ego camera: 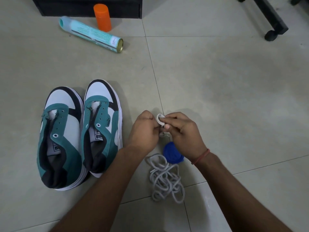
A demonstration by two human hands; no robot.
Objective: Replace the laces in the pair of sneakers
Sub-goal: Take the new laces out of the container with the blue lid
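On the tiled floor (217, 72), left of the middle, I see the pair of sneakers (80, 133) side by side, toes pointing to the far edge, teal and white with black trim, touching along their inner sides. Their eyelets stand bare, with no lace threaded through them. To the right of the shoes, both of my hands meet above a floor joint. My left hand (144, 131) has its fingers curled in, pinching one side of a small white lace bundle (160, 120); my right hand (182, 131) pinches the other side between thumb and forefinger, so both grips are clamped on it. A red thread (201, 156) circles the right wrist. Just below the hands a blue round object (172, 153) lies on the floor, partly hidden by the right wrist; I cannot tell what it is. Touching it on the near side is a loose tangle of grey laces (165, 178). Toward the far left corner a teal spray can (91, 34) lies on its side, and an orange capped bottle (102, 17) stands just behind it, against a black cabinet (66, 5). At the far right corner a black chair base (272, 22) with a castor rests on the floor.
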